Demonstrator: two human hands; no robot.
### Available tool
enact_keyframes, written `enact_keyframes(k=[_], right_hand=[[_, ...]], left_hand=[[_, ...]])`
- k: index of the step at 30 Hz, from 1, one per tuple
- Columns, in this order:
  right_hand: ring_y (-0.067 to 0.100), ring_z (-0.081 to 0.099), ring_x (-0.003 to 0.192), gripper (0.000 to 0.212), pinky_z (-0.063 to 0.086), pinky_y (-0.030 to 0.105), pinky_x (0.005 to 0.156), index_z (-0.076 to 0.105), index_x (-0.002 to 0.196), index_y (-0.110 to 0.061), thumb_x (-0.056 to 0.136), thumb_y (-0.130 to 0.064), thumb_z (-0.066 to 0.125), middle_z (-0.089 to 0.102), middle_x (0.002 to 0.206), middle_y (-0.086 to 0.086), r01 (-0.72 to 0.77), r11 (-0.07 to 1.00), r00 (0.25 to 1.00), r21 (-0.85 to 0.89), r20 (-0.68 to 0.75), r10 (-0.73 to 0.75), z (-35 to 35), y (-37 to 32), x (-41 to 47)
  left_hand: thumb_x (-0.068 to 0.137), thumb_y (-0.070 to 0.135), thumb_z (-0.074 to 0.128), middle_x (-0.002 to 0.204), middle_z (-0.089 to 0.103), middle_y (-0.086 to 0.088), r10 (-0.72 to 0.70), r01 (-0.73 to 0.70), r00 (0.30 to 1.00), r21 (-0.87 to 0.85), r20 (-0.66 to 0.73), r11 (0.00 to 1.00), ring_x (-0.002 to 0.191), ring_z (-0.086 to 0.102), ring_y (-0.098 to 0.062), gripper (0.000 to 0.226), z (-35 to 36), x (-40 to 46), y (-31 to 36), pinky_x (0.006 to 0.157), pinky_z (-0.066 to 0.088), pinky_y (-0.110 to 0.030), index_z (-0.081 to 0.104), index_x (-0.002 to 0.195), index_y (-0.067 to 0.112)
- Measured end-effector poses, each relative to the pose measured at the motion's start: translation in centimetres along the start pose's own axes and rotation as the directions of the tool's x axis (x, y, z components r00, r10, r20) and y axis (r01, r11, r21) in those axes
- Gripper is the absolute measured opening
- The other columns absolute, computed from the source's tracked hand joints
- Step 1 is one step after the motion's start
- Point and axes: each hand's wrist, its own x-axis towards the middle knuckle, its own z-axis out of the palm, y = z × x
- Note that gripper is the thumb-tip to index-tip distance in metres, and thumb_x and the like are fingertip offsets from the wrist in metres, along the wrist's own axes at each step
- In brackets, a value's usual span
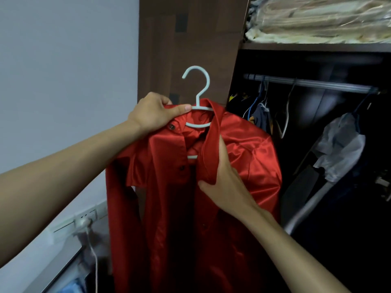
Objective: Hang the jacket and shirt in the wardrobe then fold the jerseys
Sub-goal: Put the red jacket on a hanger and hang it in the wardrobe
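Note:
A shiny red shirt [249, 157] hangs on a pale blue plastic hanger [198, 89] in front of me, its hook pointing up and left. My left hand [156, 115] grips the shirt's left collar together with the hanger's shoulder bar. My right hand [224, 182] pinches the right front edge of the shirt below the collar. The wardrobe rail [313, 83] runs across the dark opening to the right, above and beyond the shirt. No jacket or jerseys are in sight.
Several garments on hangers [260, 111] hang from the rail; a grey one [340, 144] sits further right. A shelf above holds bagged bedding [321, 20]. The brown wardrobe side panel [186, 39] stands behind the hanger. A wall socket with white cable [84, 223] is lower left.

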Motion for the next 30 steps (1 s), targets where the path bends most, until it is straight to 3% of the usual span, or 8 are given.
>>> enact_keyframes(k=[3, 7, 9, 13, 15, 19, 25, 30], right_hand=[[0.019, 0.072, 0.101, 0.111, 0.056, 0.042, 0.095, -0.004, 0.153, -0.06, 0.089, -0.006, 0.068, 0.072, 0.118, 0.001, 0.016, 1.0, 1.0, -0.004, -0.007, -0.016, -0.3, -0.5, -1.8], [-0.005, 0.066, 0.09, 0.042, 0.054, 0.024, 0.084, 0.067, 0.122, -0.036, 0.089, -0.011, 0.072, 0.07, 0.099, -0.02, 0.215, 0.966, 0.975, -0.141, -0.03, -0.221, -0.8, -2.0, -2.4], [-0.001, 0.068, 0.09, 0.024, 0.052, 0.018, 0.082, 0.076, 0.101, -0.027, 0.083, -0.012, 0.072, 0.072, 0.095, -0.016, 0.211, 0.968, 0.977, -0.136, 0.035, -0.209, -1.1, -2.7, -2.4], [-0.012, 0.059, 0.115, 0.054, 0.051, 0.011, 0.093, 0.067, 0.126, -0.034, 0.082, -0.003, 0.06, 0.07, 0.121, -0.014, 0.041, 0.996, 0.919, -0.082, 0.393, -0.006, -2.7, -4.2, -2.1], [-0.013, 0.057, 0.119, 0.052, 0.046, 0.011, 0.1, 0.065, 0.128, -0.037, 0.087, -0.005, 0.06, 0.07, 0.124, -0.016, 0.111, 0.972, 0.924, -0.209, 0.382, -0.024, -3.0, -4.4, -1.4], [-0.005, 0.07, 0.094, 0.019, 0.055, 0.021, 0.082, 0.078, 0.107, -0.035, 0.091, -0.025, 0.072, 0.079, 0.096, -0.016, 0.216, 0.913, 0.957, -0.347, 0.259, -0.128, -3.4, -5.0, 0.4], [-0.001, 0.064, 0.075, 0.017, 0.051, 0.028, 0.068, 0.076, 0.096, -0.044, 0.081, -0.052, 0.076, 0.069, 0.071, -0.023, 0.261, 0.809, 0.941, -0.527, 0.324, -0.093, -3.9, -6.1, 1.7], [0.005, 0.055, 0.072, 0.029, 0.05, 0.035, 0.066, 0.075, 0.082, -0.035, 0.072, -0.061, 0.079, 0.057, 0.078, -0.014, 0.277, 0.858, 0.928, -0.433, 0.353, -0.121, -3.3, -4.7, 2.4]], left_hand=[[0.065, 0.081, 0.07, 0.048, 0.053, 0.006, 0.012, -0.013, 1.0, -0.024, -0.003, 1.0, 0.049, 0.051, -0.013, 0.07, -0.5, 0.4, 0.0, 0.058, 0.044, -0.03, 0.06, 0.059, 0.012], [0.066, 0.079, 0.071, 0.045, 0.05, 0.008, -0.01, 0.01, 1.0, -0.019, 0.017, 1.0, 0.047, 0.048, -0.012, 0.067, -0.7, 0.3, 0.1, 0.056, 0.042, -0.029, 0.054, 0.054, 0.014], [0.067, 0.078, 0.071, 0.043, 0.049, 0.009, -0.028, 0.028, 0.998, -0.008, 0.049, 1.0, 0.046, 0.048, -0.011, 0.068, -0.7, 0.1, 0.3, 0.056, 0.042, -0.028, 0.05, 0.052, 0.015], [0.066, 0.078, 0.072, 0.055, 0.053, 0.0, -0.019, 0.022, 0.996, -0.03, 0.087, 0.999, 0.054, 0.051, -0.013, 0.077, -0.9, -0.1, 0.3, 0.059, 0.043, -0.032, 0.059, 0.067, 0.002], [0.071, 0.07, 0.075, 0.055, 0.053, 0.0, -0.019, 0.027, 0.994, -0.078, 0.103, 0.997, 0.052, 0.05, -0.01, 0.069, -1.2, -0.5, 0.5, 0.056, 0.041, -0.027, 0.06, 0.066, 0.002], [0.078, 0.054, 0.079, 0.06, 0.063, 0.003, -0.089, 0.138, 0.975, -0.238, 0.205, 0.961, 0.05, 0.056, -0.003, 0.043, -2.2, -1.7, 1.6, 0.05, 0.046, -0.013, 0.067, 0.073, 0.013], [0.085, 0.031, 0.064, 0.071, 0.068, -0.001, -0.242, 0.432, 0.869, -0.423, 0.432, 0.796, 0.062, 0.062, -0.02, 0.014, -2.7, -3.0, 2.5, 0.069, 0.049, -0.028, 0.069, 0.076, 0.021], [0.087, 0.01, 0.066, 0.074, 0.068, -0.001, -0.183, 0.331, 0.899, -0.343, 0.398, 0.879, 0.069, 0.064, -0.015, 0.006, -2.8, -3.0, 2.1, 0.067, 0.05, -0.023, 0.068, 0.087, 0.016]])
